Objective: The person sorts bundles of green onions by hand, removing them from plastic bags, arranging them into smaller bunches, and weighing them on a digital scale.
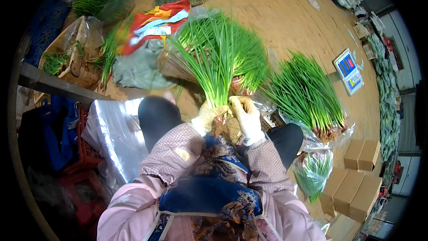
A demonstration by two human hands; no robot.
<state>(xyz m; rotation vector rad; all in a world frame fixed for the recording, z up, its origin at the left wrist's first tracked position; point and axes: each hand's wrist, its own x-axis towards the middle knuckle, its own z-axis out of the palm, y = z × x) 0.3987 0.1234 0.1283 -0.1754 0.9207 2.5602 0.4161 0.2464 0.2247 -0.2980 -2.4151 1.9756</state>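
My left hand [208, 116], in a pale glove, grips a bunch of green onions [218, 83] near its reddish bulbs. The green leaves fan upward and the brown roots [220, 130] hang below my fist. Close against the right of that bunch is my right hand [245, 115], also gloved, its fingers curled towards the stems. Whether a stem or leaf is pinched there cannot be made out. Behind the held bunch lies a large heap of green onions [249, 62]. Further right, another pile of green onions [309, 97] rests on clear plastic, roots towards me.
A digital scale [348, 72] stands on the wooden surface [284, 13] at right. Cardboard boxes [354, 190] and a bagged bunch [314, 172] are at lower right. Clear plastic bags [115, 134], a metal bar [60, 82] and a wicker-like basket [80, 70] occupy the left.
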